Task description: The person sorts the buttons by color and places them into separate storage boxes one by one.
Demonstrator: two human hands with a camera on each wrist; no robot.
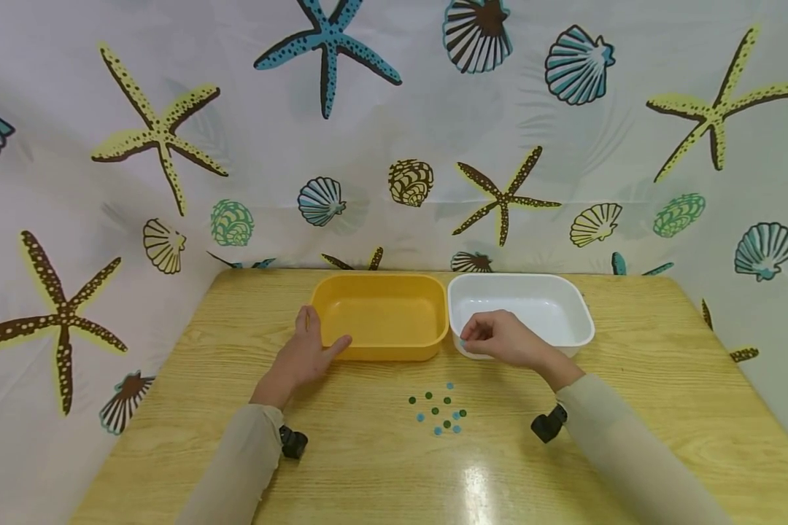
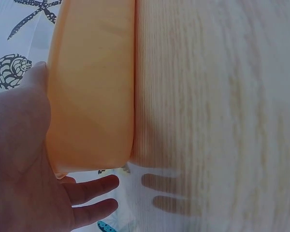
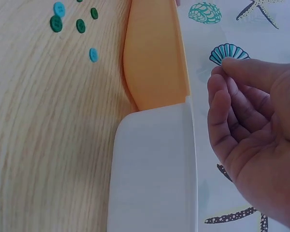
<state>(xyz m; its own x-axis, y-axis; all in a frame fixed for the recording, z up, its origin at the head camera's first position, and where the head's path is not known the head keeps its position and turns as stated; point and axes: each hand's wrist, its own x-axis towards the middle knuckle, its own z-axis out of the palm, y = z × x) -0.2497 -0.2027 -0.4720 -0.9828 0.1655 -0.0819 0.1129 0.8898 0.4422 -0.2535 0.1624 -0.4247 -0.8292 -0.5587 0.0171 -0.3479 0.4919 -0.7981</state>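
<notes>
My right hand [image 1: 504,339] is over the front left corner of the white tub [image 1: 581,321], and its thumb and forefinger pinch a light blue button [image 1: 462,343]. Its other fingers curl loosely toward the palm. At the left end of the yellow-orange tub [image 1: 381,353], my left hand [image 1: 307,355] touches the side and rim with fingers spread; the left wrist view has its thumb along the rim and two fingers extended past the end wall. Several green buttons [image 1: 412,400] and blue buttons [image 1: 438,431] lie scattered on the table in front of the tubs.
Both tubs stand side by side near the back of the wooden table [image 1: 368,467]. Behind and at the sides hangs a white cloth [image 1: 381,131] printed with starfish and shells. Each wrist wears a small black camera, such as the right wrist camera [image 1: 549,424].
</notes>
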